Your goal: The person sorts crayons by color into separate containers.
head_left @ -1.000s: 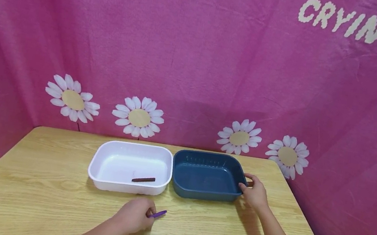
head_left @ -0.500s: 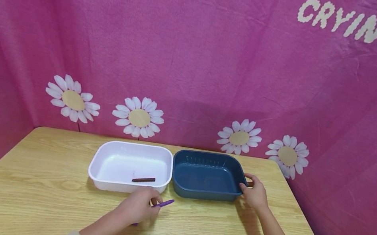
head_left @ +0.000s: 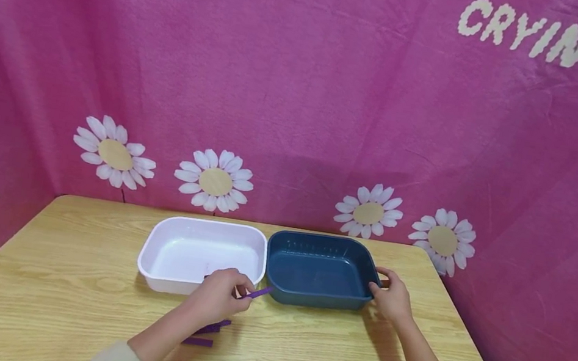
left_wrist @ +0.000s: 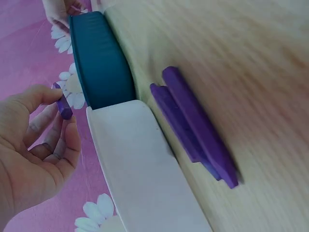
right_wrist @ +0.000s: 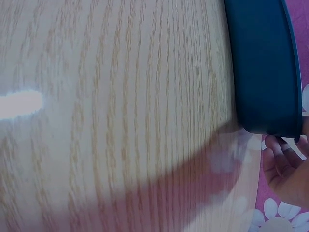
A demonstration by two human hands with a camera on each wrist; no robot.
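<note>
Fingers [left_wrist: 58,140] of the left hand [head_left: 217,297] pinch a short purple crayon [head_left: 258,292] near one end, its free tip pointing toward the seam between the white tub [head_left: 172,223] and the blue tub [head_left: 306,297]. The crayon sits above the counter [head_left: 60,271], just in front of the two tubs. Judgement: light, stiff, waxy, likely to snap if bent; a mid-length pinch would steady it better. Right hand [head_left: 391,297] curls round the blue tub's right rim, thumb on top. Two more purple crayons [left_wrist: 193,123] lie side by side, touching, on the counter near the left wrist. Backdrop cloth [head_left: 302,84] reads "CRYING" in white letters; no marking readable on the crayons.
</note>
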